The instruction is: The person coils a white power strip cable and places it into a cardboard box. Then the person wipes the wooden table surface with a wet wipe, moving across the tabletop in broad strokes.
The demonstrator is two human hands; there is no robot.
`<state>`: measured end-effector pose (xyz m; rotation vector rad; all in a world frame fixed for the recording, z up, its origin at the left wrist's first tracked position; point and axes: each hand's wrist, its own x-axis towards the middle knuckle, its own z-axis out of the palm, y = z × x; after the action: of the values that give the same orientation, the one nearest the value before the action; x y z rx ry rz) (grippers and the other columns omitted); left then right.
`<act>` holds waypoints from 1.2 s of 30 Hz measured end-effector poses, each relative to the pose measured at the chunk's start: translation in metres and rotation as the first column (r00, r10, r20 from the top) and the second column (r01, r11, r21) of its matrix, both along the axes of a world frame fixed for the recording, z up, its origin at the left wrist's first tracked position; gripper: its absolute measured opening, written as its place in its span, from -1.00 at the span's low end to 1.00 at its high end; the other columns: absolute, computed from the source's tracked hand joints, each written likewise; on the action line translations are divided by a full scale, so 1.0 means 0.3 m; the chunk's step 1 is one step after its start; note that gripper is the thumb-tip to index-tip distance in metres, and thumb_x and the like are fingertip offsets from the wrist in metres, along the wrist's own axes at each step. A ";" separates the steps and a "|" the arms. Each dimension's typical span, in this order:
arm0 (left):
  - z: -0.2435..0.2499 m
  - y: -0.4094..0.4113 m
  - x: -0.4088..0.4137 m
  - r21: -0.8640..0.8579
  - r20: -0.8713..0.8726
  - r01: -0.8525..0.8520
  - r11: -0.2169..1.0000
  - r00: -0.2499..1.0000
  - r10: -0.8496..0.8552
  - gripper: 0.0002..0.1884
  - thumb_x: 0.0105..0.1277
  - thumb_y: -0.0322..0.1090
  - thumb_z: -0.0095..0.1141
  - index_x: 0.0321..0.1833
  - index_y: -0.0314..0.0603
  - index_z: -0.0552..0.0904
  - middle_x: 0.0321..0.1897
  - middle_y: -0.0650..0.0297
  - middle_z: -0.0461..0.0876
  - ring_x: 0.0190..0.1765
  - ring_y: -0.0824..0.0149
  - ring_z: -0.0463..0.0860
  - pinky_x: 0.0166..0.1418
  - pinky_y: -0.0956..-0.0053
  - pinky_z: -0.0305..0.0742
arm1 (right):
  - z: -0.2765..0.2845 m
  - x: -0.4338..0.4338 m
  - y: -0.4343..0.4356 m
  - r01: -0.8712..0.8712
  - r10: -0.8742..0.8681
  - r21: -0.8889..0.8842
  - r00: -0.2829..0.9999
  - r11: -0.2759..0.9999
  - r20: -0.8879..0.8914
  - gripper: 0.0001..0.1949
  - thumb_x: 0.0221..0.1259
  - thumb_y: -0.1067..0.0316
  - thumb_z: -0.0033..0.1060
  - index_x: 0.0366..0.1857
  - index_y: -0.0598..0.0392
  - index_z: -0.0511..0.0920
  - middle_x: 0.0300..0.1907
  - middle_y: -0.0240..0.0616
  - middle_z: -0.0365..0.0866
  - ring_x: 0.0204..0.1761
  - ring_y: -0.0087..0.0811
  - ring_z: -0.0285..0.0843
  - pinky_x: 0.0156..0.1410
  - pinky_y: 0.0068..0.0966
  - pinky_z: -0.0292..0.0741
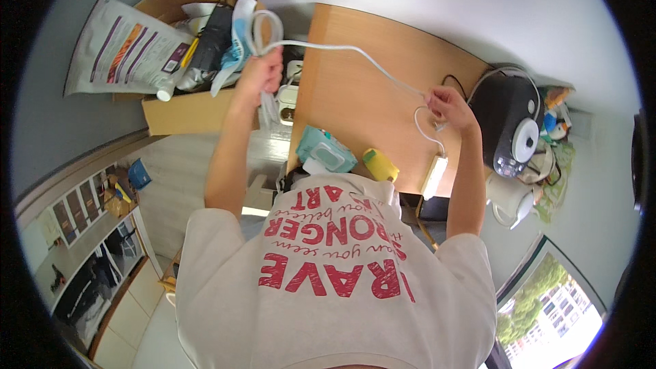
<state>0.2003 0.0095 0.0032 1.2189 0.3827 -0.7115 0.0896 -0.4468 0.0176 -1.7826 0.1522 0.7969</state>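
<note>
A white cable [333,46] runs in a slack arc above a light wooden tabletop [359,92]. My left hand [261,76] is closed around its looped bundle, with loops standing above the fist and more hanging below. At the other side, my right hand [451,105] pinches the cable between thumb and fingers; a small end piece, too blurred to name, shows just under the fingers. Below my right hand lies a white power strip [435,177] with a thin white cord. A pack of wipes [327,152] and a yellow object [380,165] rest at the tabletop's near edge.
An open cardboard box [200,113] at the left holds a large printed pouch [128,51], a black item and a blue-white packet. To the right stand a black appliance with a round white dial [525,141] and a white electric kettle [510,200]. A wall borders the far side.
</note>
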 end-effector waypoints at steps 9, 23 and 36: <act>0.069 -0.143 -0.050 0.202 0.131 0.283 0.938 0.941 -0.312 -0.50 0.55 0.05 0.04 -0.52 -0.14 0.45 -0.78 0.34 0.38 -0.71 0.36 0.52 -0.54 0.35 0.56 | 0.077 0.103 0.291 -0.136 0.166 0.228 0.979 0.964 -0.118 -0.23 0.46 0.15 0.23 0.62 -0.05 0.01 -0.05 -0.11 0.67 -0.16 -0.37 0.72 -0.06 -0.43 0.65; 0.084 -0.182 -0.071 0.326 0.233 0.548 0.770 0.743 -0.627 -0.74 0.48 -0.12 0.09 -0.32 -0.09 0.50 -0.70 0.45 0.34 -0.71 0.54 0.31 -0.66 0.50 0.15 | 0.009 0.264 0.685 0.090 -0.182 0.194 0.826 0.977 0.534 0.11 0.10 0.00 0.59 0.61 0.11 -0.07 0.23 -0.04 0.54 0.19 -0.21 0.55 0.30 -0.32 0.51; -0.016 0.117 -0.021 -0.556 -0.044 -0.126 0.822 0.992 0.122 -0.71 0.55 -0.13 -0.02 -0.39 0.05 0.34 -0.74 0.51 0.15 -0.78 0.60 0.12 -0.75 0.61 0.01 | -0.084 0.330 0.078 -0.085 0.090 -0.043 0.985 0.995 0.144 -0.62 0.39 -0.09 0.25 -0.35 0.03 0.66 -0.53 -0.55 0.42 -0.47 -0.67 0.33 -0.39 -0.58 0.33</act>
<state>0.1939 0.0446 -0.0016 0.6259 0.2298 -0.6524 0.1887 -0.4233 -0.0076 -1.8857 -0.0084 0.7264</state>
